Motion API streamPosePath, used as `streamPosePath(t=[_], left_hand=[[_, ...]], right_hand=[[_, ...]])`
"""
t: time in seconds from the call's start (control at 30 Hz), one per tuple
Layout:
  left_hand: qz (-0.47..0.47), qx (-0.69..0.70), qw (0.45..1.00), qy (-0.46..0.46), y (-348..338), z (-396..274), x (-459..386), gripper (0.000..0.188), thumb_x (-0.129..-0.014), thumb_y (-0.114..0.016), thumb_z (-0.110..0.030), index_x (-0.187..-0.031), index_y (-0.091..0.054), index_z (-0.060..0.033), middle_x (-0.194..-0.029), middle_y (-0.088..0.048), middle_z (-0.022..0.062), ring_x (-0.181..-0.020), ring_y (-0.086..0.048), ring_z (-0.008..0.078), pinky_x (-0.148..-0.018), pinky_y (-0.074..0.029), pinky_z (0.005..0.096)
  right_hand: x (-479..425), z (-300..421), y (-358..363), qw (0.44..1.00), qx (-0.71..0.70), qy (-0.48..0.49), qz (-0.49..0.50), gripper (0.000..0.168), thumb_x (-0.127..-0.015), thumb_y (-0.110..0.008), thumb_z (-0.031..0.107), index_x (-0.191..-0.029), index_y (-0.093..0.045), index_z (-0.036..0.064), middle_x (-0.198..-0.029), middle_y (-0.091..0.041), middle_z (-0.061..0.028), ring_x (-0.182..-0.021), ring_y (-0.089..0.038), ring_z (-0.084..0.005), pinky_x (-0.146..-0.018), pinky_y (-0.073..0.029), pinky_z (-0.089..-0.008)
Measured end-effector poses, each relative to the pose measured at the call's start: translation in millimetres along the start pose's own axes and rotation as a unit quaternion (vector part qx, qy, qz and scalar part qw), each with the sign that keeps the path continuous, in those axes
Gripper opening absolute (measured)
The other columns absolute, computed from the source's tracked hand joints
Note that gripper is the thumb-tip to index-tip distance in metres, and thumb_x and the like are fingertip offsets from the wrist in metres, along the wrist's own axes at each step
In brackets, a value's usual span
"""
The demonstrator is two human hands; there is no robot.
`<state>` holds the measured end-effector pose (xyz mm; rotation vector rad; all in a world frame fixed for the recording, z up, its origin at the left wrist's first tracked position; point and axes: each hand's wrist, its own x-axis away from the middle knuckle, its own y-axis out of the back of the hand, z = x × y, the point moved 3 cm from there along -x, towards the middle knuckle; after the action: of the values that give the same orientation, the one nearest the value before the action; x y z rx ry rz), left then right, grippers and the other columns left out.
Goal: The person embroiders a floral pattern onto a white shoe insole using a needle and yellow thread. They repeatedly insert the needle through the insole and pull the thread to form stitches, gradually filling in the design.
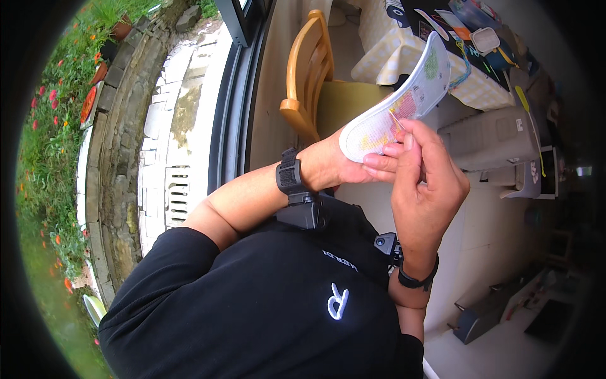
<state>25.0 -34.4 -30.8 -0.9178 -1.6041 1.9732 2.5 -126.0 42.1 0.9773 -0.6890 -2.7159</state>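
My left hand [354,173] is under a white cross-stitch insole [374,129] and holds it up, its fingers mostly hidden behind the mesh. The insole is curved, with a white bound edge and patches of yellow, red-pink and green stitching. My right hand [428,173] pinches a thin needle [396,119] between thumb and forefinger. The needle's far end lies at the yellow and red stitches near the insole's middle. Whether its tip has pierced the mesh is too small to tell. The other right fingers are curled beside the insole's lower edge.
A wooden chair [307,71] with a yellow-green seat [352,102] stands ahead. Beyond it, a table with a checked cloth [386,59] carries a plastic box [473,14], coloured threads [466,66] and small items. A sliding-door track [232,113] borders a paved strip and flower bed on the left.
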Motion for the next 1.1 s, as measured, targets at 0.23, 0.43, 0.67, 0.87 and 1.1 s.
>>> streamPosePath(t=[0.23, 0.43, 0.67, 0.87, 1.1], left_hand=[[0.019, -0.007, 1.0, 0.018, -2, 1, -1, 0.049, -0.094, -0.041, -0.052, -0.087, -0.057, -0.0053, -0.064, -0.046, 0.0057, -0.04, -0.041, 0.0115, -0.036, -0.029, 0.0213], [0.013, -0.01, 1.0, 0.021, 2, -2, -2, 0.049, -0.094, -0.042, -0.053, -0.086, -0.057, -0.0067, -0.063, -0.045, 0.0055, -0.04, -0.04, 0.0108, -0.037, -0.029, 0.0209], [0.012, -0.018, 1.0, 0.018, 2, -1, -1, 0.049, -0.094, -0.041, -0.053, -0.083, -0.056, -0.0072, -0.063, -0.045, 0.0047, -0.038, -0.04, 0.0102, -0.037, -0.028, 0.0212], [-0.007, -0.075, 0.997, -0.022, -8, -5, -5, 0.043, -0.095, -0.044, -0.046, -0.078, -0.049, -0.0078, -0.057, -0.039, 0.0014, -0.035, -0.036, 0.0088, -0.033, -0.026, 0.0181], [-0.154, -0.34, 0.902, -0.218, -29, -17, -4, 0.03, -0.09, -0.061, -0.033, -0.088, -0.062, -0.0029, -0.069, -0.063, 0.0034, -0.048, -0.054, 0.0061, -0.04, -0.043, 0.0187]], right_hand=[[-1, 5, -2, 0.999, -0.031, -0.02, 0.001, 0.018, -0.089, -0.048, -0.009, -0.102, -0.06, -0.008, -0.081, -0.065, -0.0144, -0.067, -0.068, -0.0187, -0.058, -0.058, -0.028], [-1, 4, -2, 1.0, -0.017, -0.005, 0.003, 0.018, -0.089, -0.048, -0.008, -0.102, -0.06, -0.008, -0.081, -0.065, -0.0146, -0.067, -0.069, -0.0185, -0.058, -0.058, -0.0275], [-2, 4, -2, 1.0, -0.008, 0.014, 0.0, 0.018, -0.089, -0.047, -0.009, -0.103, -0.059, -0.009, -0.082, -0.065, -0.0145, -0.068, -0.069, -0.0185, -0.059, -0.058, -0.0275], [-1, 6, -1, 1.0, -0.007, 0.022, -0.012, 0.017, -0.089, -0.048, -0.008, -0.101, -0.06, -0.008, -0.08, -0.065, -0.0116, -0.066, -0.066, -0.0145, -0.056, -0.053, -0.0238], [8, -18, 9, 0.979, -0.108, -0.169, 0.042, 0.015, -0.091, -0.051, 0.002, -0.103, -0.06, -0.002, -0.066, -0.059, -0.0062, -0.054, -0.056, -0.0102, -0.05, -0.043, -0.0219]])
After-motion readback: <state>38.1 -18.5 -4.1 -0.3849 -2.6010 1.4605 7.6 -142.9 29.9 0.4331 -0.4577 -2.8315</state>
